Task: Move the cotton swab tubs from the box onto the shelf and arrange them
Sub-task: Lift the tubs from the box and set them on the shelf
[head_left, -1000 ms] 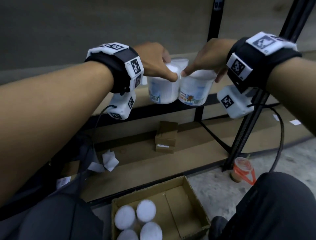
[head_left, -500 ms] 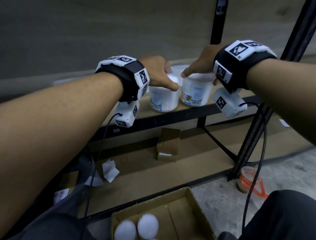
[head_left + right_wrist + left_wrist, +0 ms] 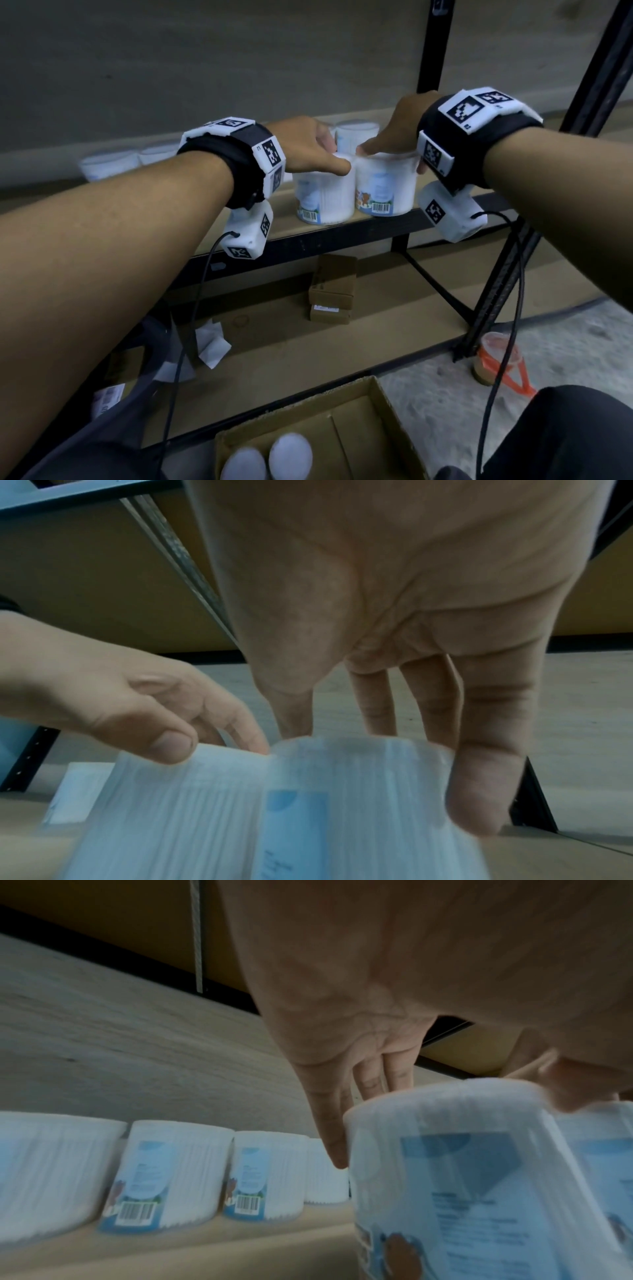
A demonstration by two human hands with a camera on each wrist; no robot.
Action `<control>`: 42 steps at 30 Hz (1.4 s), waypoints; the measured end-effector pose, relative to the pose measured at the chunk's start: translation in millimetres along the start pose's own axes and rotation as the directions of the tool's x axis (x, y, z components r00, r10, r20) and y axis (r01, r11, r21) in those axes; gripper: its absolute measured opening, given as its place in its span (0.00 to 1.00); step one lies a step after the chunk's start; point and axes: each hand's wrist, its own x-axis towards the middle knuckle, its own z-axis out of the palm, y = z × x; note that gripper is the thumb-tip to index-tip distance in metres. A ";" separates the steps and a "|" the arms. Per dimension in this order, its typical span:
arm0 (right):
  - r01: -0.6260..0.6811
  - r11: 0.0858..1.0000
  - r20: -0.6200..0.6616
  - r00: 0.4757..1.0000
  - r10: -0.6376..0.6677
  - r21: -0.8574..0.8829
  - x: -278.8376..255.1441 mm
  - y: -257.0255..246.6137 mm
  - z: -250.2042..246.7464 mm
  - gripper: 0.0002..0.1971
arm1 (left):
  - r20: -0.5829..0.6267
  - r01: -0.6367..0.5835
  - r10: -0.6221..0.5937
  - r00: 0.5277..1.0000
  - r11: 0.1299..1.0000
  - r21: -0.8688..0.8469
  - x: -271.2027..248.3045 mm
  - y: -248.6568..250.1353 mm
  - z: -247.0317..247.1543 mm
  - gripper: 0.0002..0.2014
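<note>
Left hand [image 3: 310,144] grip clamped on left white plastic cotton swab tub [image 3: 325,197]; right hand [image 3: 399,128] grip clamped on the touching right tub [image 3: 385,186]. Both at tan wooden shelf [image 3: 284,219] front edge.

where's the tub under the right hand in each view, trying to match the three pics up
Head: the right-hand tub stands at the shelf's front edge, centre-right, under the right hand.
Left wrist: only a sliver at the far right edge, behind the left-hand tub.
Right wrist: it fills the bottom centre, blurred.
Shared landmark: the left hand's thumb on the neighbouring tub's lid.
</note>
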 end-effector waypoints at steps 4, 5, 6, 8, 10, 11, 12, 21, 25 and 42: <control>0.039 0.998 0.033 0.999 -0.038 -0.044 -5.7 3.6 -3.0 0.31 | -0.001 -0.043 0.043 0.999 0.999 -0.016 -5.4 1.1 -0.4 0.25; 0.062 0.993 0.035 0.998 -0.059 -0.099 -8.7 2.8 -4.3 0.32 | -0.007 -0.049 0.049 0.999 0.999 -0.015 -7.7 2.3 -0.2 0.26; 0.093 0.984 0.032 0.996 -0.089 -0.155 -14.2 1.8 -5.8 0.31 | -0.014 -0.056 0.056 0.998 0.998 -0.009 -10.2 3.4 -0.2 0.27; 0.178 0.960 0.008 0.984 -0.181 -0.214 -26.3 0.5 -9.5 0.25 | -0.034 -0.081 0.081 0.996 0.996 0.022 -14.6 5.8 -1.6 0.27; 0.241 0.937 0.018 0.970 -0.244 -0.254 -35.4 1.5 -12.0 0.21 | -0.037 -0.106 0.108 0.993 0.992 0.065 -19.1 9.2 -4.4 0.27; 0.251 0.931 0.023 0.967 -0.254 -0.264 -39.7 1.4 -12.8 0.21 | -0.031 -0.116 0.119 0.992 0.989 0.091 -21.2 11.5 -6.1 0.26; 0.254 0.928 0.026 0.966 -0.257 -0.272 -44.6 1.3 -13.2 0.21 | -0.022 -0.126 0.129 0.991 0.985 0.119 -23.3 14.3 -7.5 0.26; 0.203 0.973 -0.072 0.975 -0.211 -0.108 -37.6 0.4 3.7 0.12 | -0.033 -0.173 0.187 0.982 0.952 0.252 -25.7 26.8 -10.3 0.15; 0.147 0.989 -0.105 0.983 -0.150 -0.034 -33.4 1.3 3.4 0.11 | -0.035 -0.179 0.195 0.980 0.950 0.256 -23.3 25.2 -11.5 0.15; 0.159 0.987 -0.043 0.986 -0.160 -0.034 -32.2 -0.2 -7.4 0.13 | -0.019 -0.201 0.211 0.977 0.952 0.229 -15.4 19.6 -16.6 0.16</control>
